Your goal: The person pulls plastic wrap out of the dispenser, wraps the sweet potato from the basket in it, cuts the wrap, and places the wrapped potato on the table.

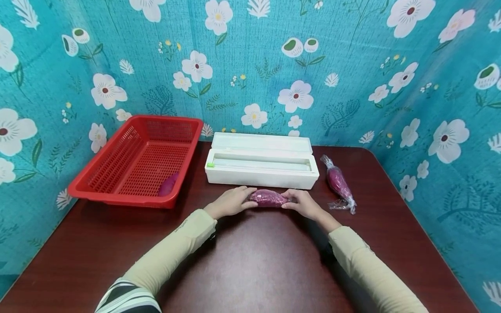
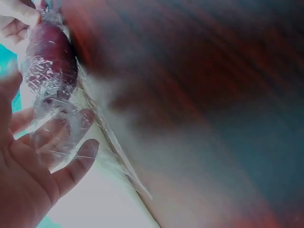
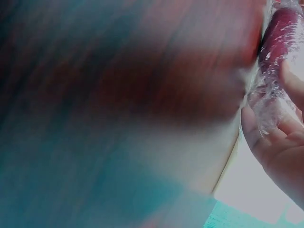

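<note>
A purple sweet potato (image 1: 268,198) in clear plastic wrap lies crosswise on the table, in front of the white wrap box. At its left end is my left hand (image 1: 232,202), thumb and fingers around the loose film. My right hand (image 1: 303,204) grips the other end between thumb and fingers. The left wrist view shows the twisted film tail (image 2: 57,128) lying among the fingers of the left hand. In the right wrist view, crinkled film (image 3: 268,107) bunches at the right hand, whose thumb overlaps the wrapped potato (image 3: 280,40).
Just behind the hands stands the white plastic wrap box (image 1: 262,177), its lid up and a roll inside. Another wrapped sweet potato (image 1: 339,182) lies to the right. At the left, a red basket (image 1: 117,198) holds a purple sweet potato (image 1: 168,184). A floral curtain (image 1: 250,65) hangs behind.
</note>
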The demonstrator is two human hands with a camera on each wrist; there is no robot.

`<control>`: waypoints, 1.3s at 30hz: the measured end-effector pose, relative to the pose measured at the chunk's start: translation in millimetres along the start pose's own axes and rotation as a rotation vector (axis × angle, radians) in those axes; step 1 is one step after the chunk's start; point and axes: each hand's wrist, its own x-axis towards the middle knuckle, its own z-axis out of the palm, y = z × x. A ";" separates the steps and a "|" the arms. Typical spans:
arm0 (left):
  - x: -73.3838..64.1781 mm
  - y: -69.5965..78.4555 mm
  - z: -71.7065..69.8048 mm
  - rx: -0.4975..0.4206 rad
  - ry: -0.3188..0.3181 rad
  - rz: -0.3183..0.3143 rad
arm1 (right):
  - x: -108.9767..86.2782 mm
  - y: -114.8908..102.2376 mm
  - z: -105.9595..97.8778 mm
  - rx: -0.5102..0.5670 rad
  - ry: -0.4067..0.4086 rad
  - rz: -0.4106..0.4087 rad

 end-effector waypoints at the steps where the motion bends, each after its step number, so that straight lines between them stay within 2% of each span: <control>1: 0.2 -0.2 -0.8 0.020 0.001 0.009 | 0.3 0.7 -0.5 0.007 -0.002 0.004; 7: 2.2 -0.5 -3.6 0.116 0.027 0.069 | 1.2 -1.5 -2.9 0.066 -0.080 0.060; 13: 5.4 -3.8 -0.1 0.017 0.017 0.043 | -3.3 -3.5 -1.9 0.129 -0.126 0.114; 16: 5.2 -5.0 2.8 -0.003 -0.009 0.047 | -5.5 -2.7 -1.1 0.106 -0.116 0.085; 22: 4.3 -5.2 7.9 0.033 -0.094 0.073 | -7.9 -0.4 -0.7 0.008 -0.110 -0.010; 30: 4.8 -3.3 8.7 0.070 -0.145 0.044 | -7.2 1.1 -2.5 -0.103 -0.147 -0.171; 33: 6.1 -2.9 7.9 0.062 -0.150 0.044 | -8.2 2.2 -3.5 -0.116 -0.136 -0.180; 39: 8.2 -3.5 5.9 0.012 -0.134 0.027 | -11.6 -0.4 -8.1 -0.016 -0.067 -0.101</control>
